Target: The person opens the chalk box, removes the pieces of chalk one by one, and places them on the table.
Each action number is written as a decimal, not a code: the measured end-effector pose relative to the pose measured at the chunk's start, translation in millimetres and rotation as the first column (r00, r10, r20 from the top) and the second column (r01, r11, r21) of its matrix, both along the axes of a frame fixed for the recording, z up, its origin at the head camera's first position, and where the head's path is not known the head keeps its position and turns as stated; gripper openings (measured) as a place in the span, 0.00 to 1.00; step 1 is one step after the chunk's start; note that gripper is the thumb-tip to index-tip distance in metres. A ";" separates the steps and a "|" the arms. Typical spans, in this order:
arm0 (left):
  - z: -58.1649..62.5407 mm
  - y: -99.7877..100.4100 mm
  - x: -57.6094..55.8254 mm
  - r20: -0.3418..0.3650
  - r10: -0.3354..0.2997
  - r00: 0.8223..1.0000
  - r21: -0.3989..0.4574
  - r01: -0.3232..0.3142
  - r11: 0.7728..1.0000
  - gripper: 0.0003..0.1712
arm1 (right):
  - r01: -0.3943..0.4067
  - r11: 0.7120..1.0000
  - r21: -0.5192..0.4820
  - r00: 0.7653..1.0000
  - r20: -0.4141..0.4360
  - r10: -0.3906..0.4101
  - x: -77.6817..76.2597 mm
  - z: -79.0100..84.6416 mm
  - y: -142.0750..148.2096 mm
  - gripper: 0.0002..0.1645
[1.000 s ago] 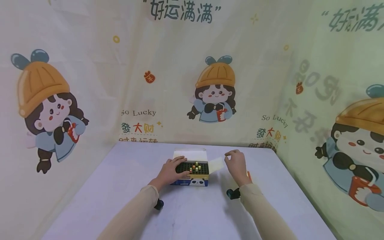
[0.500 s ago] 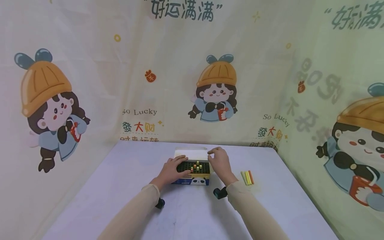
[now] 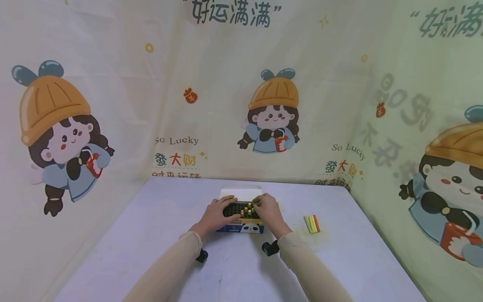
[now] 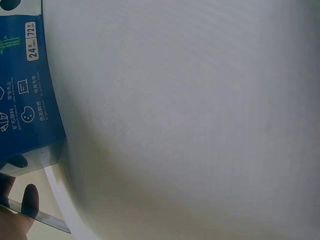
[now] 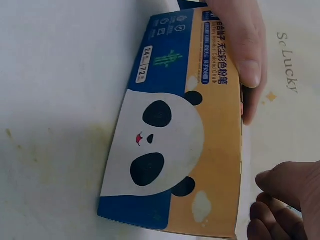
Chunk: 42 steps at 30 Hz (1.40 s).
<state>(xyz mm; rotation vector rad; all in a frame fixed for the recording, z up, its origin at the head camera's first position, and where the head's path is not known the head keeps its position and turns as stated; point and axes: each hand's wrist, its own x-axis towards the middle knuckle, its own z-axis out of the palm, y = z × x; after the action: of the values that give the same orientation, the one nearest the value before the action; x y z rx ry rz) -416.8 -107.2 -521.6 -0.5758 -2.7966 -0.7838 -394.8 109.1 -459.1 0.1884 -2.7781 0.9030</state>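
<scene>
Here, my left hand (image 3: 216,214) gripping the box (image 3: 250,228), upright chalks (image 3: 250,212) inside, my right hand (image 3: 270,212) curled beside them, if gripping one I cannot tell, loose sticks (image 3: 311,224) on the surface (image 3: 230,268).

Box (image 3: 243,227): on table (image 3: 226,268), lid (image 3: 241,193) on its far side
Upright chalks (image 3: 250,212): in box, toward right
Loose chalks (image 3: 311,224): on table, right of box
Backdrop (image 3: 219,117): beyond table

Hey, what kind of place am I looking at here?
Probably a makeshift recording booth rather than a lived-in room: a cartoon-printed cloth backdrop hangs behind and beside a plain pale table, and black devices, perhaps wearable cameras, show near the sleeves.
</scene>
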 end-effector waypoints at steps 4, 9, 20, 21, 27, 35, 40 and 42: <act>-1.0 -0.1 0.2 -0.006 -0.002 1.000 0.001 0.002 1.000 0.44 | -0.019 1.000 -0.005 0.999 0.044 0.019 0.6 -2.1 -2.6 0.08; -1.4 -0.4 0.0 0.000 -0.005 1.000 -0.004 0.005 1.000 0.45 | -0.028 1.000 0.000 0.998 0.061 0.028 1.4 -5.0 -3.5 0.06; 0.0 -0.8 1.1 -0.006 -0.004 1.000 -0.006 0.004 1.000 0.45 | -0.060 0.998 0.021 0.995 0.084 0.058 -0.7 -8.8 -4.2 0.08; 0.4 -0.6 1.1 -0.008 -0.005 1.000 -0.007 0.005 1.000 0.45 | -0.060 0.998 0.022 0.995 0.082 0.058 -1.0 -9.1 -4.3 0.07; 0.1 -0.2 0.9 -0.015 0.000 1.000 -0.011 0.000 1.000 0.45 | -0.065 0.998 0.020 0.995 0.077 0.063 -1.8 -9.2 -4.4 0.07; -0.3 0.0 -0.2 -0.023 -0.001 1.000 0.002 0.001 1.000 0.44 | -0.058 0.998 0.033 0.998 0.042 0.056 -2.1 -7.7 -4.3 0.05; 0.0 -0.4 -0.1 -0.021 -0.004 1.000 0.001 0.004 1.000 0.45 | -0.056 0.998 0.024 0.998 0.034 0.055 -2.2 -5.2 -3.9 0.06; 0.1 -0.6 -0.1 -0.021 -0.006 1.000 0.003 0.006 1.000 0.45 | -0.058 0.998 0.022 0.998 0.028 0.057 -2.1 -4.0 -3.4 0.06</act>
<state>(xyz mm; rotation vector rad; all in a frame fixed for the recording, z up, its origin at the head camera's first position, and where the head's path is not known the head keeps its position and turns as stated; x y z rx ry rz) -416.9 -107.8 -521.5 -0.5881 -2.7757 -0.7789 -397.0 105.7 -463.1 0.2626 -2.8227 0.8936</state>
